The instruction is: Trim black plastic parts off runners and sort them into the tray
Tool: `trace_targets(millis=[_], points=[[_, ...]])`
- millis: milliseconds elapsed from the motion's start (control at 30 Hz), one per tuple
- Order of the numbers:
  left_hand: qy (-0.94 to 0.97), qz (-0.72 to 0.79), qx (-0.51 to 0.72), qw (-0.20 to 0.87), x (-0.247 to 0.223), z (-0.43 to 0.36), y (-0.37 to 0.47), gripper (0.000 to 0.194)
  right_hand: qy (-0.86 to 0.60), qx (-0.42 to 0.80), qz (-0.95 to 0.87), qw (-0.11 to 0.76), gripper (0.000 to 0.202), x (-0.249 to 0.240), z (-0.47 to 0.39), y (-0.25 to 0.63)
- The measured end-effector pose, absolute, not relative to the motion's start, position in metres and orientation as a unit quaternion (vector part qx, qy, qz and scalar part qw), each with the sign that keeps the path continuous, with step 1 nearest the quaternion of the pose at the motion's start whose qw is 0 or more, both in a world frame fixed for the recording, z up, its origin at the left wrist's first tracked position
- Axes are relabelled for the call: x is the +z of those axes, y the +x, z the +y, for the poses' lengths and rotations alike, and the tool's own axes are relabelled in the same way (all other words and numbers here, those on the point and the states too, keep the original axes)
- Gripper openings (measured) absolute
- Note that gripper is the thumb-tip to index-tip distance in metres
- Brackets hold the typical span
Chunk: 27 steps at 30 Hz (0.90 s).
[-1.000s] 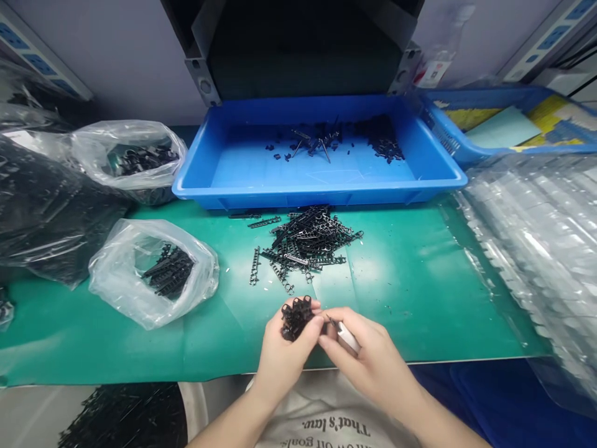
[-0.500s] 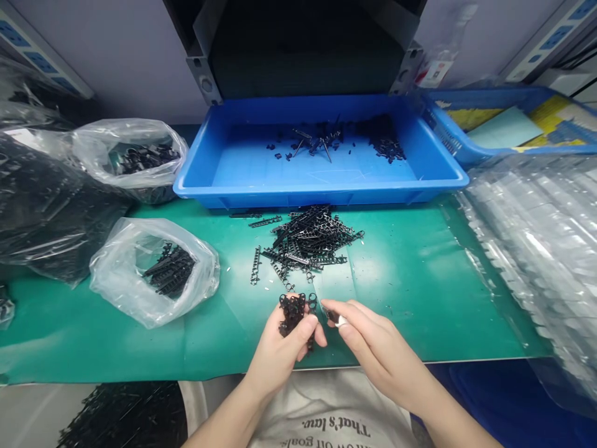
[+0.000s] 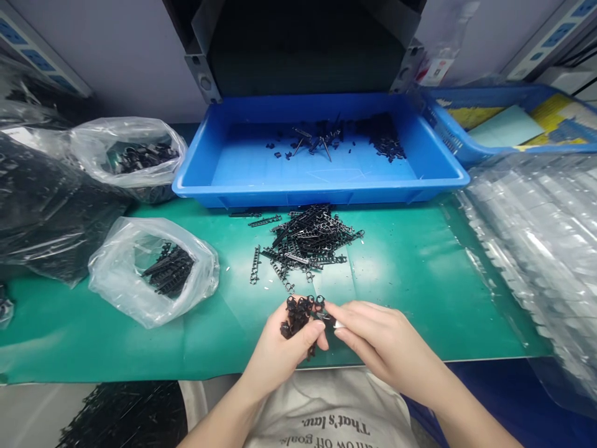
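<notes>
My left hand (image 3: 277, 351) is wrapped round a bundle of black plastic strips (image 3: 296, 316) with ring-shaped ends pointing up. My right hand (image 3: 389, 339) pinches a small tool with a white part (image 3: 338, 324) between thumb and fingers; its kind is mostly hidden. The right fingertips meet the right side of the bundle, near its end rings. Just beyond both hands, a loose pile of similar black strips (image 3: 312, 233) lies on the green mat (image 3: 410, 267).
A blue tray (image 3: 289, 198) with scattered black parts stands behind the pile. To the left are two open plastic bags (image 3: 107, 277) of black parts. Clear plastic trays (image 3: 536, 249) are stacked at right, before a blue basket (image 3: 448, 134). A bin (image 3: 196, 401) sits below left.
The bundle has tilted and shifted slightly right in my left hand. My right hand has closed the small gap, its fingertips now against the bundle's rings.
</notes>
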<state>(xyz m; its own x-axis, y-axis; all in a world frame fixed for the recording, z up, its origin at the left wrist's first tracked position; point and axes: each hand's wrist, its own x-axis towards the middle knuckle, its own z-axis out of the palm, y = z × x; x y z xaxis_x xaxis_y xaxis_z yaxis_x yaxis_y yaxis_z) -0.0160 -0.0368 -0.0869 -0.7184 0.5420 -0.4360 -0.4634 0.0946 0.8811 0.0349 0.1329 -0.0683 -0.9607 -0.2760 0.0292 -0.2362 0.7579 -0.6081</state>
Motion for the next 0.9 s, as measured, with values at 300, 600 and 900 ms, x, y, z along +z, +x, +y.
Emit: trace_targets(millis=[300, 600, 900], points=[[0.034, 0.655, 0.663, 0.361, -0.084, -0.033, -0.017, 0.018, -0.141, -0.315, 0.938, 0.028, 0.033, -0.072, 0.134, 0.038], [0.062, 0.669, 0.65, 0.355, -0.082, -0.033, -0.018, 0.011, -0.135, -0.32, 0.938, 0.008, 0.031, -0.072, 0.131, 0.038], [0.041, 0.634, 0.702, 0.321, -0.106, -0.035, -0.007, 0.017, -0.095, -0.312, 0.942, -0.081, 0.031, -0.087, 0.113, 0.047]])
